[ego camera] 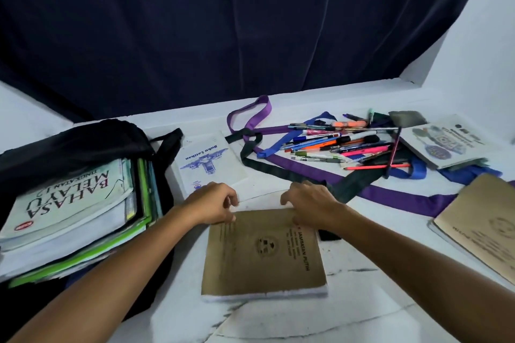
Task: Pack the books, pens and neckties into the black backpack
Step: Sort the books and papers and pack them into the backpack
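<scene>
1. Left hand sits with fingers curled at the far left corner of the thin brown paper-covered exercise book; whether it pinches the cover, I cannot tell.
2. Right hand curls over the far edge, just beside the left one, apparently gripping.
3. The book lies flat on the white tabletop, below both hands.
4. Light and floppy, I'd judge: best lifted by two edges.
5. The black fabric backpack, already stuffed with books, gapes left of the left hand.
</scene>
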{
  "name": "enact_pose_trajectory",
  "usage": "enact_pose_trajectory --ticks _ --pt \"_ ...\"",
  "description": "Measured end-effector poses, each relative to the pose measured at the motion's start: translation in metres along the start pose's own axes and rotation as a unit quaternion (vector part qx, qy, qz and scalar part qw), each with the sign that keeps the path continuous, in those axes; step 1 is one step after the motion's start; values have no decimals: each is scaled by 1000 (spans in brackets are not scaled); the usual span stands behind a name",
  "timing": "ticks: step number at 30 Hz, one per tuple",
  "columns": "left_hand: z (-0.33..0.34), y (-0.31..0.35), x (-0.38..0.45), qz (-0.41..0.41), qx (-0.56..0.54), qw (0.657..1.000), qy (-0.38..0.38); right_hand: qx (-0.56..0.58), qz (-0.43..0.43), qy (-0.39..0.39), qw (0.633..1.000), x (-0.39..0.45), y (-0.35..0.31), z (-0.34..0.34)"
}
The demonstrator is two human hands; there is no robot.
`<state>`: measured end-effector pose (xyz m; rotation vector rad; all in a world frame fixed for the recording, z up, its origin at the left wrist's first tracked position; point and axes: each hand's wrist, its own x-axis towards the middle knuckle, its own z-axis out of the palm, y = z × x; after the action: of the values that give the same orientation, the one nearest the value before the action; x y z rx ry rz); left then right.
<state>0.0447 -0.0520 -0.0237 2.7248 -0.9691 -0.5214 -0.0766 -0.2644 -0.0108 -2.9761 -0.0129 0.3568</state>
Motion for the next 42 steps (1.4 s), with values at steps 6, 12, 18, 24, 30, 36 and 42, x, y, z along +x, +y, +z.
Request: enact_pose_trajectory --ticks 6,12,18,24,30,36,42 --pt "-13 60 28 93 -28 995 3 228 137 77 961 -36 33 -7" --pt "17 168 65 219 -92 968 -85 531 358 332 692 -141 117 9" --pt "66 292 69 318 -140 933 -92 605 482 432 464 -255 166 41" --pt "109 366 76 287 -123 947 -73 627 505 405 433 -288 192 60" --pt "127 388 82 211 -135 967 -55 686 486 351 413 -286 221 63" --pt "127 391 86 169 -174 968 -69 685 448 337 465 -282 241 60" --pt "116 382 80 171 -244 942 -155 662 424 378 490 -268 241 33"
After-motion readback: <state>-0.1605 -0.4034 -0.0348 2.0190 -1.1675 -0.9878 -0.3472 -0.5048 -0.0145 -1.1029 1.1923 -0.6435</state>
